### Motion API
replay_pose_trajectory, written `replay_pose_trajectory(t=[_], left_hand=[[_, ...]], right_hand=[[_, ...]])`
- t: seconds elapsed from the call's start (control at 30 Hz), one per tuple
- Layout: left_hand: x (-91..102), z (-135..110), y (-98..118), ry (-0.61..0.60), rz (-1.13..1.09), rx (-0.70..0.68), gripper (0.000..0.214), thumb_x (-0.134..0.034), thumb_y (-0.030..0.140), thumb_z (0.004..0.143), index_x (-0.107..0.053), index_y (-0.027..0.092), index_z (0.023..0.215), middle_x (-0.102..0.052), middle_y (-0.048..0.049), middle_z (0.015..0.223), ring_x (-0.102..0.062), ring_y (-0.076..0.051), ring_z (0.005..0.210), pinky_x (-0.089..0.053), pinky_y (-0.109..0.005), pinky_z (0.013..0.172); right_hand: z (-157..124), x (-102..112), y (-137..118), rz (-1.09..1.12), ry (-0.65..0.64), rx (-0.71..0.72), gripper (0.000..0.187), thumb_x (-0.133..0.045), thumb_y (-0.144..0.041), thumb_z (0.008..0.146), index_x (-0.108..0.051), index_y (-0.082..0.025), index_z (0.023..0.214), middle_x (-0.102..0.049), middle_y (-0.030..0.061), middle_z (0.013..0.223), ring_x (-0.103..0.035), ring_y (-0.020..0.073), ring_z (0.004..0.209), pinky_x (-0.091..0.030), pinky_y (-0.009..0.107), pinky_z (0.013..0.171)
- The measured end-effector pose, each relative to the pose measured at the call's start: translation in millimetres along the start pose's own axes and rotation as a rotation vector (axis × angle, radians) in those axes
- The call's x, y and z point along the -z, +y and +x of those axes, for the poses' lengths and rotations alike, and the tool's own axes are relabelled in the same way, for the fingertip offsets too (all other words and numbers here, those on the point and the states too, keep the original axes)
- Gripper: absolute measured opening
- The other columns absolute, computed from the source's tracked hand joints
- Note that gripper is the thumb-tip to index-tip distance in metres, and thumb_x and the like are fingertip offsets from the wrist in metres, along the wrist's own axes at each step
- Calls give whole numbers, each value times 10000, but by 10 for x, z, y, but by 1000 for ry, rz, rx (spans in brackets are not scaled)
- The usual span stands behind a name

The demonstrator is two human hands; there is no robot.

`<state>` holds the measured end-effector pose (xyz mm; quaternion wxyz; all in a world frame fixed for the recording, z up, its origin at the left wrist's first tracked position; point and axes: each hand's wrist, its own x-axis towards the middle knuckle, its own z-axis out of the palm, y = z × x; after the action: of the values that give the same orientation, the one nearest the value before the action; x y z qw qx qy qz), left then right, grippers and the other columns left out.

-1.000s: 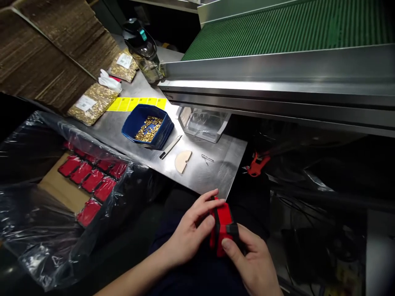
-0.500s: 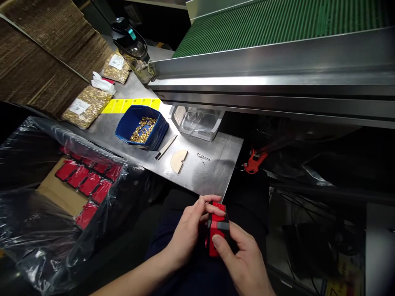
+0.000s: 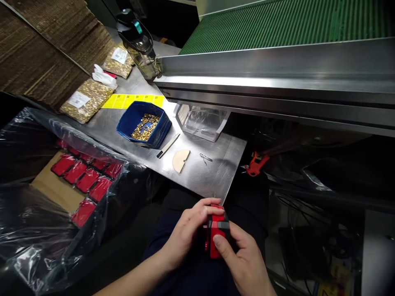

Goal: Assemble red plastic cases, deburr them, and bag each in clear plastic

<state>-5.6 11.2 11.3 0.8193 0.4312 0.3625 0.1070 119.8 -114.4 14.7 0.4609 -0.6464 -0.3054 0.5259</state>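
Both my hands hold one small red and black part over my lap, just below the near corner of the metal worktop. My left hand wraps its fingers over the top and left side of the part. My right hand grips it from the right, thumb pressed on its red face. On the worktop stands a blue bin with small brass pieces. A box of red parts lined with clear plastic sits at my left.
A flat tool, a tan half-disc and a small metal clip lie on the worktop. Two bags of brass pieces, yellow labels, a clear tray and a bottle stand farther back. A green conveyor runs above; a red clamp lies right.
My hands turned the red and black part a little and closed tighter round it. The view shifted slightly; nothing on the worktop moved.
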Motion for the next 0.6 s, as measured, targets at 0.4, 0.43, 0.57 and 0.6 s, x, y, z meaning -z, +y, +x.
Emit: replay_pose_trajectory(t=[0.4, 0.43, 0.57, 0.6], left_hand=[[-69, -35, 44, 221, 193, -119, 259, -685, 420, 957, -851, 249, 852, -700, -65, 1316, -635, -297, 1225, -456, -362, 1062], [-70, -30, 32, 224, 169, -111, 310, -651, 441, 977, -848, 241, 846, -697, -65, 1325, -649, -292, 1199, -474, -356, 1029], [-28, -43, -1, 203, 57, -53, 606, -380, 531, 1075, -839, 223, 827, -655, -60, 1395, -673, -272, 1135, -505, -350, 953], [-12, -54, -1, 183, 33, -48, 659, -311, 540, 1086, -842, 228, 852, -641, -56, 1415, -662, -276, 1161, -496, -359, 980]], right_hand=[[7, -70, -15, -154, -33, 152, 342, -573, -296, 1026, -641, -311, 1360, -700, 34, 1286, -671, 172, 1164, -529, 231, 996], [5, -77, -15, -157, -34, 160, 338, -578, -291, 1022, -642, -314, 1353, -701, 28, 1279, -664, 174, 1182, -521, 233, 1012], [-13, -87, -12, -150, -56, 136, 274, -591, -287, 1012, -678, -319, 1270, -718, 10, 1209, -674, 168, 1161, -519, 216, 995], [-18, -86, -14, -143, -54, 121, 262, -592, -293, 1012, -688, -318, 1254, -720, 11, 1200, -673, 170, 1157, -519, 213, 988]])
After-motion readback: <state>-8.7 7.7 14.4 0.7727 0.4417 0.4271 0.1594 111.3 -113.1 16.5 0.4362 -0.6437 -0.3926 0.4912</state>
